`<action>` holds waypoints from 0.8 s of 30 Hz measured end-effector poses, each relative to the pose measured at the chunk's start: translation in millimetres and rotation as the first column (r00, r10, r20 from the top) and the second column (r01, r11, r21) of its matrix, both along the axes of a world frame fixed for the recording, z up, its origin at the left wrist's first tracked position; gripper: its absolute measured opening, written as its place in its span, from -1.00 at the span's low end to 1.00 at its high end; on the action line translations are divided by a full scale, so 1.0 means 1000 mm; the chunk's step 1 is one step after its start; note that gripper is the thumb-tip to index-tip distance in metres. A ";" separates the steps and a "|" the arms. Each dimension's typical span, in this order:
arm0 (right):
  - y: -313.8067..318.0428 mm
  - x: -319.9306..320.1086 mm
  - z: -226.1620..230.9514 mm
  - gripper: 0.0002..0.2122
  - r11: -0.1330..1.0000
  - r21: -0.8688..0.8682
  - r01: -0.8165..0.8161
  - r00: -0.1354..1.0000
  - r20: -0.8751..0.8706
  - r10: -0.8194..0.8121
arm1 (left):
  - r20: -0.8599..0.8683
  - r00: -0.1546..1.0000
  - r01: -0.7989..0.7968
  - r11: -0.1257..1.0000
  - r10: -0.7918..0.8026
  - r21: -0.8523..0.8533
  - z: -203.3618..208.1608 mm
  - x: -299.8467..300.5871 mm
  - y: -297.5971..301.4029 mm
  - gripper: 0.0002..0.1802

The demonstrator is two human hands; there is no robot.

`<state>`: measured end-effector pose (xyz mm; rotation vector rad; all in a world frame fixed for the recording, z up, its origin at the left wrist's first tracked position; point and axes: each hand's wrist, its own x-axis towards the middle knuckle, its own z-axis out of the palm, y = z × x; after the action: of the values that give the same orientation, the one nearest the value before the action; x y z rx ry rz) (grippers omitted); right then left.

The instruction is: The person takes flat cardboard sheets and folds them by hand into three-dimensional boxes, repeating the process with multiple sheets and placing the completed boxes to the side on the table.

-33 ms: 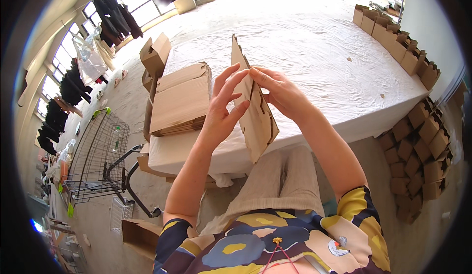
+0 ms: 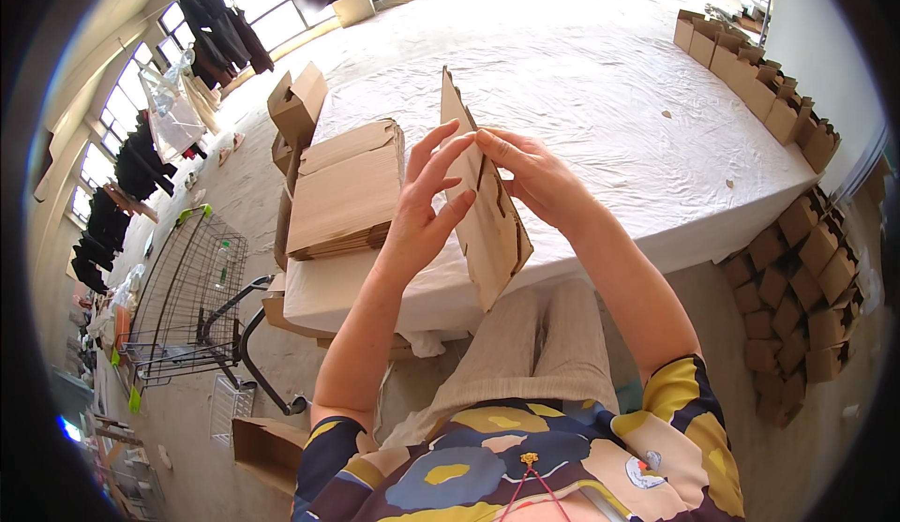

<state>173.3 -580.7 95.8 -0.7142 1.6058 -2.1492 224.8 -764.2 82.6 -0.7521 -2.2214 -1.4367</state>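
A flat folded cardboard box blank (image 2: 487, 213) stands on edge, tilted, over the near edge of the white-covered table (image 2: 581, 166). My right hand (image 2: 542, 177) grips its upper right edge, thumb on top and fingers behind the board. On the other side is my left hand (image 2: 429, 205), its fingers apart and slightly bent. Its fingertips reach to the board's left face and upper edge; whether they press on it I cannot tell. Left of that hand lies a stack of flat cardboard blanks (image 2: 347, 185) on the table.
Cardboard boxes (image 2: 298, 105) stand at the table's left edge, and a row of them (image 2: 750, 77) lines the far right edge. More boxes (image 2: 797, 288) are piled on the floor at right. A wire cart (image 2: 187, 288) stands at left, near an open box (image 2: 267, 452).
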 end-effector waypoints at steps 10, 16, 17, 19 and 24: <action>-0.012 -0.008 -0.003 -0.43 0.999 0.049 0.019 0.999 -0.037 -0.017 | -0.099 0.995 -0.016 0.987 0.000 -0.162 0.014 -0.012 -0.020 -0.43; -0.016 -0.011 0.003 -0.52 0.998 0.053 0.029 0.999 -0.039 -0.027 | -0.189 0.980 -0.100 0.983 0.069 -0.157 0.025 -0.010 -0.028 -0.55; -0.016 -0.011 0.008 -0.58 0.993 0.113 0.037 0.998 -0.051 -0.032 | -0.187 0.978 -0.115 0.984 0.089 -0.133 0.027 -0.008 -0.030 -0.59; -0.010 -0.014 0.020 -0.68 0.970 0.235 0.068 0.996 -0.079 -0.050 | -0.164 0.981 -0.129 0.974 0.099 -0.186 0.037 -0.007 -0.030 -0.70; -0.005 -0.032 0.045 -0.73 0.745 0.587 0.316 0.912 -0.406 -0.067 | -0.192 0.981 -0.095 0.904 0.014 -0.418 0.065 -0.005 -0.036 -0.74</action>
<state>140.9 -585.3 140.4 -0.7505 2.5298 -1.4326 219.6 -800.2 147.9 -0.9082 -2.4105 -0.8166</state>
